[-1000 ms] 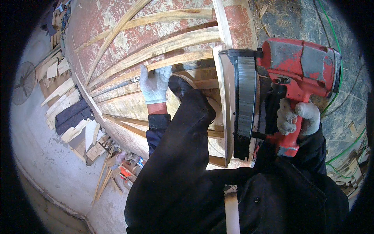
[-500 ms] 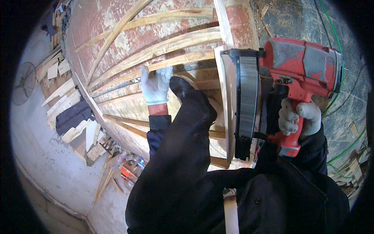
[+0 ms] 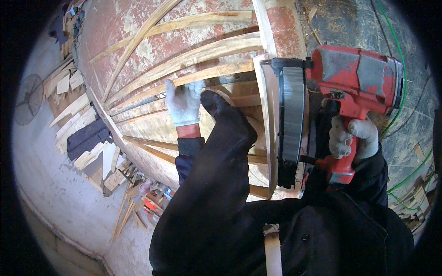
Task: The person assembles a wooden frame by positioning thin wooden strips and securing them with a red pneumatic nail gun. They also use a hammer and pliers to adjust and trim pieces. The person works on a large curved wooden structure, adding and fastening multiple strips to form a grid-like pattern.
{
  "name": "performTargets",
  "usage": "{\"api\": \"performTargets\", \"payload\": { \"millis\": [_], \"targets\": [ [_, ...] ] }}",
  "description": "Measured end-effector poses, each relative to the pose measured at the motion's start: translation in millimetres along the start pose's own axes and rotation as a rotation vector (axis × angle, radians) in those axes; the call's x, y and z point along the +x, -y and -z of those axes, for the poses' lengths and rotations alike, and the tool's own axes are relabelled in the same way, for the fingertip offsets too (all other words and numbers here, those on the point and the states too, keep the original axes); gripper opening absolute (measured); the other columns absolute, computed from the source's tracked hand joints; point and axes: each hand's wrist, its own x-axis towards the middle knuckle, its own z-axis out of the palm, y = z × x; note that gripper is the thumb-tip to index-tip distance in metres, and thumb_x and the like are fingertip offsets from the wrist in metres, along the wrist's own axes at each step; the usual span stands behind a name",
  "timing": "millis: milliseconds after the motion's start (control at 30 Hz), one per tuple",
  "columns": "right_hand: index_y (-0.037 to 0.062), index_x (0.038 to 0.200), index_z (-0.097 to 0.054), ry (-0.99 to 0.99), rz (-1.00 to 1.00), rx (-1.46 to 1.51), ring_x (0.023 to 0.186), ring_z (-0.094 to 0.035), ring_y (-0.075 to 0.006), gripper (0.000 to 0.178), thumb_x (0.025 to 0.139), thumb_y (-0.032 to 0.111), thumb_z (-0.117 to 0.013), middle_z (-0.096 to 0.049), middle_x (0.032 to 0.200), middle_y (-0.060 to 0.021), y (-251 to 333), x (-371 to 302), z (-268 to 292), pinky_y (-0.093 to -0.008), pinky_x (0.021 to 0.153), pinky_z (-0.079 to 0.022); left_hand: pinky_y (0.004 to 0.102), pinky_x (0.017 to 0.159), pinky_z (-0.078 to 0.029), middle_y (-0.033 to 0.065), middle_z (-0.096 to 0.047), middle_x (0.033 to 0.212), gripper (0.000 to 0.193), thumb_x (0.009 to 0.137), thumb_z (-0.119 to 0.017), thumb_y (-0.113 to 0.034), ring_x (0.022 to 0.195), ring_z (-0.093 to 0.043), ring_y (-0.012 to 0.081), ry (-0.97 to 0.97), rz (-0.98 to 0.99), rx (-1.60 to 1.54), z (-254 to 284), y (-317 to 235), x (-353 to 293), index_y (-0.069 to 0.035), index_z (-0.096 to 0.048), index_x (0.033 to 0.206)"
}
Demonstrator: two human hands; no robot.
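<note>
- There is one large red nail gun with worn grey patches on its body (image 3: pixel 354 78), and it serves here as the landmark for the other places.
- One round black coil magazine (image 3: pixel 289 117) with a pale ribbed side sits on the left side of the nail gun, touching it.
- The right hand in a whitish work glove (image 3: pixel 352 140) is closed around the red handle below the body of the nail gun; the fingers wrap the grip completely.
- The left hand in a whitish work glove (image 3: pixel 183 102) is far to the left of the nail gun, and it presses flat on one of the pale wooden slats (image 3: pixel 202 76), with the fingers a little spread.
- I count about six or seven such long, thin, curved slats lying across the big round reddish wooden board (image 3: pixel 133 27), all to the left of the nail gun.
- One straight pale wooden strip (image 3: pixel 263 32) runs upright just beside the magazine, crossing the ends of the slats.
- One dark shoe (image 3: pixel 225 119) rests on the slats between the left hand and the nail gun.
- Two green cables (image 3: pixel 414 172) lie on the ground to the right of the nail gun.
- A heap of short wood pieces (image 3: pixel 76 115) lies on the far left, well apart from the nail gun; I cannot count them exactly.
</note>
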Motion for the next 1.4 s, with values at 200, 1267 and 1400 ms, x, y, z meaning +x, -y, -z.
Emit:
{"api": "performTargets", "payload": {
  "millis": [200,1267,1400],
  "targets": [
    [-0.0015,0.122,-0.057,0.037,0.016,0.022,0.046,-0.046,-0.0163,0.054,0.085,0.035,-0.074,-0.045,0.063,0.0001,0,-2,4,-0.035,0.046,-0.043,0.0584,0.109,-0.05,0.021,-0.052,0.145,0.059,0.1,-0.069,-0.032,0.136,-0.051,0.0394,0.004,-0.026,0.003,0,4,3,-0.001,-0.048,0.145],
    [0.0047,0.083,-0.054,0.029,0.008,0.019,0.045,-0.048,-0.017,0.036,0.084,0.035,-0.074,-0.047,0.063,-0.0014,1,1,6,-0.0357,0.046,-0.045,0.063,0.099,-0.056,0.0187,-0.063,0.13,0.049,0.102,-0.064,-0.035,0.124,-0.061,0.0378,-0.078,-0.015,-0.015,1,8,9,-0.003,-0.052,0.137],
    [0.0057,0.079,-0.053,0.066,-0.023,0.02,0.045,-0.047,-0.0171,0.038,0.084,0.037,-0.075,-0.045,0.062,-0.0009,1,2,6,-0.0351,0.047,-0.044,0.0626,0.099,-0.057,0.0195,-0.063,0.13,0.051,0.102,-0.064,-0.035,0.125,-0.061,0.038,-0.039,-0.021,-0.039,1,10,9,-0.002,-0.051,0.139]
  ]
}}
